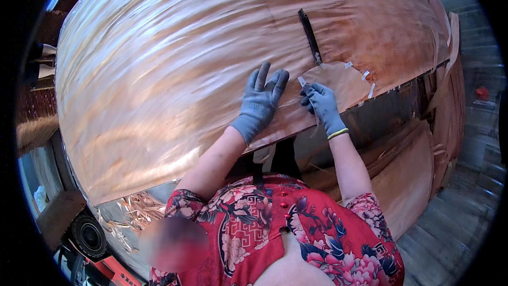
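A large, wavy sheet of light-brown wood veneer [174, 74] spreads out in front of me. A rounded veneer patch [344, 82] lies at its near edge, with several short pieces of white tape [365, 75] along its rim. My left hand [260, 100], in a grey glove, rests on the sheet left of the patch, fingers apart and holding nothing. My right hand [323, 105], also gloved, is closed in a pinch at the patch's left edge. At its fingertips is a piece of white tape [302, 81], partly hidden by the fingers.
A long, narrow dark tool [309, 36] lies on the sheet beyond the patch. More veneer sheets [407, 180] hang or lie below the near edge at right. Torn veneer scraps [143, 209] lie at lower left, near a black wheel [89, 234]. Grey floor [471, 201] shows at right.
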`<state>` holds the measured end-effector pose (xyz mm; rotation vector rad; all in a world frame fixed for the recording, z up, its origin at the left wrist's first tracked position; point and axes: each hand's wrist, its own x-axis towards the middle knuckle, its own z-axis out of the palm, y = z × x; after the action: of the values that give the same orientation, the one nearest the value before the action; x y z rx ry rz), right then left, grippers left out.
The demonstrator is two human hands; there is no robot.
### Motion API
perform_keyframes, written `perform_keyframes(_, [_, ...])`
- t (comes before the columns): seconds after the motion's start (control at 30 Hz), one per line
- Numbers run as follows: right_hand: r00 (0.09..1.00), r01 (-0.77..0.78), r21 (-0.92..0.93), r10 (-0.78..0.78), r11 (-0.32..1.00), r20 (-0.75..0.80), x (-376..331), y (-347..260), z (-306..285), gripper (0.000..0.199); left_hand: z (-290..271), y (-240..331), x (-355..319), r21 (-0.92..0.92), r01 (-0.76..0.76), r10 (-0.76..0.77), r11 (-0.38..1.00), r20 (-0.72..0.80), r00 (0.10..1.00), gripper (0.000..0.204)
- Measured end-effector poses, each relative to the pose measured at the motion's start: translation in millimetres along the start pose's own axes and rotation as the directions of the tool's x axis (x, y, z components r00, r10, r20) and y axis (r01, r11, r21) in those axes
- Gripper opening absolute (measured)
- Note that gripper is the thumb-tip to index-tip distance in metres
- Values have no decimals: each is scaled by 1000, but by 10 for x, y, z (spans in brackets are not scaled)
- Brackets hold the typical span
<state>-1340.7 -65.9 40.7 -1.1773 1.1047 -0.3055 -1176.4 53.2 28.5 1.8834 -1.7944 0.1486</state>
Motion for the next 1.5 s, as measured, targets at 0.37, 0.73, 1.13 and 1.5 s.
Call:
perform_keyframes(0.37, [994, -91, -262, 72, 961, -83, 106, -275, 259, 36, -45, -104, 33, -93, -60, 82, 994, 261, 962, 79])
perform_keyframes(0.73, [998, -52, -849, 48, 526, -31, 242, -227, -65, 49, 10, 157, 201, -55, -63, 81, 996, 412, 908, 83])
perform_keyframes(1.13, [974, 90, -866, -225, 491, -27, -148, 168, -176, 29, 364, 335, 124, 55, -68, 46, 996, 331, 942, 42])
perform_keyframes(1.5, [959, 277, -489, -265, 827, 94, -794, 646, 78, 20, 191, 167, 3, -92, -40, 61, 995, 242, 968, 62])
